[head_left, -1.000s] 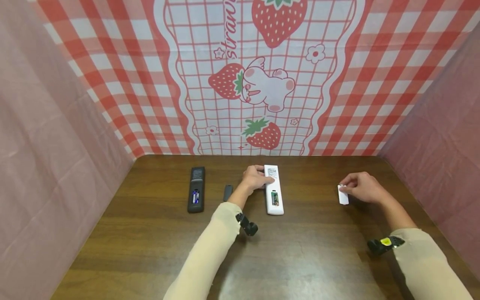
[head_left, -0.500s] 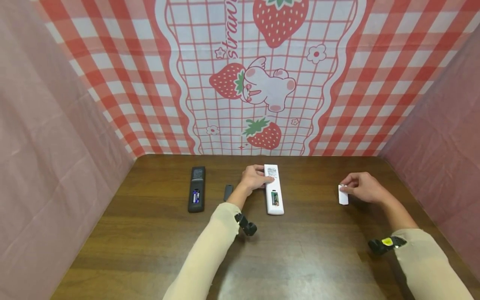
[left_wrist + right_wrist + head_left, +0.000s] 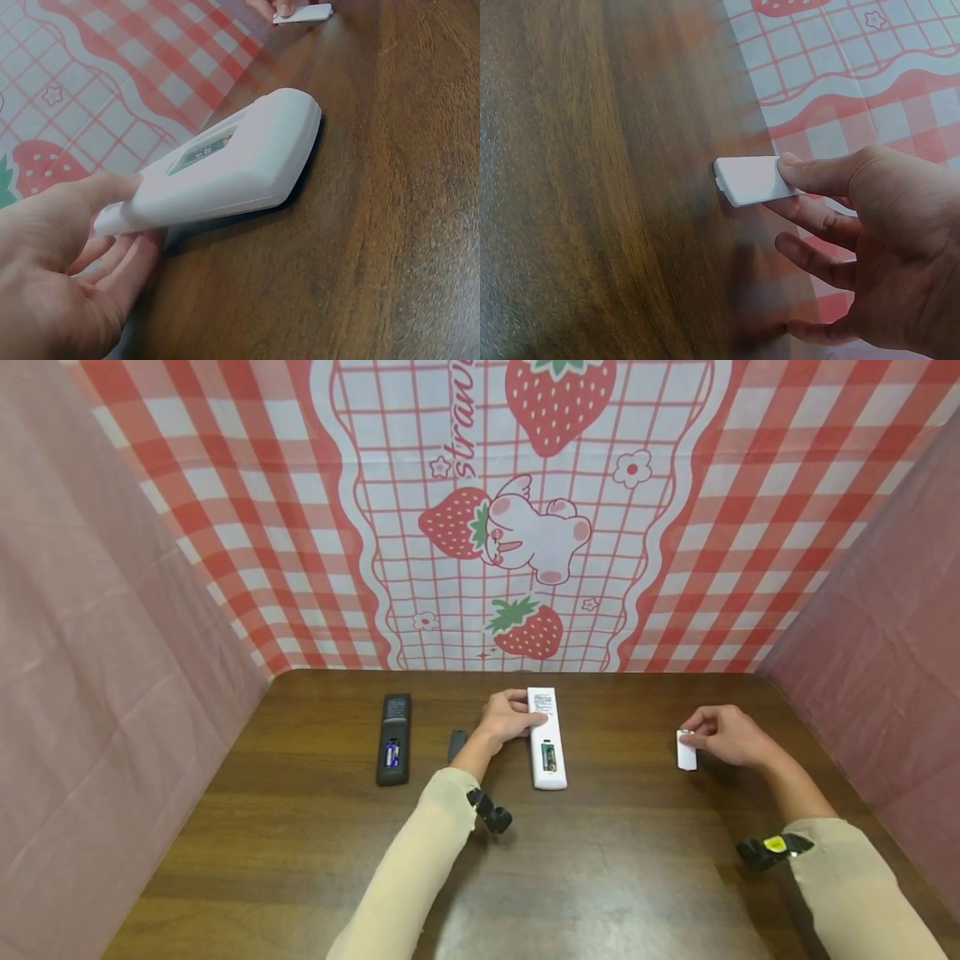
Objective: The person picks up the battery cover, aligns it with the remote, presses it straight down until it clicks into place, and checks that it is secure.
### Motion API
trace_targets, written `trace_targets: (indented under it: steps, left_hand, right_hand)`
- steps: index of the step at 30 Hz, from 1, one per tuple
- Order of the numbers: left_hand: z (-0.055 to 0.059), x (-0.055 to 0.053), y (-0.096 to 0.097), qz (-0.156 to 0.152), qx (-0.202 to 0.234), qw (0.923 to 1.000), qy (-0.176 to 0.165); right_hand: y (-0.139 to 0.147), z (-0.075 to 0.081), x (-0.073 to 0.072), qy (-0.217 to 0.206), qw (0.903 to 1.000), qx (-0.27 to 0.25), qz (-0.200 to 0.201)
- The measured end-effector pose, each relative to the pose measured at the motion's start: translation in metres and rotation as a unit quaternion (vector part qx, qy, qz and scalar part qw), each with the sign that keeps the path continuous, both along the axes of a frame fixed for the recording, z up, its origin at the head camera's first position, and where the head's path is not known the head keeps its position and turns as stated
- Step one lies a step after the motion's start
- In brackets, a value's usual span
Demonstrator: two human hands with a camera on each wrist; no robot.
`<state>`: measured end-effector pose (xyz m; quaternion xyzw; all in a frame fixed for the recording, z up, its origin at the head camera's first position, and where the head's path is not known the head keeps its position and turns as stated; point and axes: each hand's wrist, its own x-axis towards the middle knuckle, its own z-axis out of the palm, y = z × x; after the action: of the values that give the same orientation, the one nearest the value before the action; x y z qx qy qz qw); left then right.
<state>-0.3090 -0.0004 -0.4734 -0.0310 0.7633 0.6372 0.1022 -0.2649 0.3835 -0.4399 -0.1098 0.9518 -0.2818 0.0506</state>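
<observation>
My left hand [image 3: 504, 718] holds a white remote control [image 3: 539, 702] by its far half, thumb on top and fingers beneath its left edge. The remote lies back side up, with batteries [image 3: 549, 757] showing in its uncovered compartment. In the left wrist view the remote [image 3: 225, 176] looks slightly raised at the held end. Off to the right, my right hand [image 3: 727, 735] pinches a small white battery cover [image 3: 686, 752] between thumb and fingers. The right wrist view shows the cover [image 3: 750, 180] with a small tab on its far end; the other fingers are spread loosely.
A black remote control [image 3: 393, 718] lies back side up at the left, blue batteries [image 3: 392, 753] in its uncovered compartment. Beside it lies a dark battery cover [image 3: 456, 743], partly near my left forearm. A checked strawberry cloth [image 3: 525, 527] hangs behind the wooden table [image 3: 600, 860].
My left hand and the white remote have shifted very slightly. My right hand keeps its pinch on the white cover, almost in the same place.
</observation>
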Motion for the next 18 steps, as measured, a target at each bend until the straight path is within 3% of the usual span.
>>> trace_targets:
  steps: [18]
  left_hand:
    - [-0.0021,-0.0011,0.0001,-0.016,0.015,0.9998,-0.003]
  right_hand:
    - [0.0001,-0.0018,-0.0023,-0.013,0.9999,-0.003,0.000]
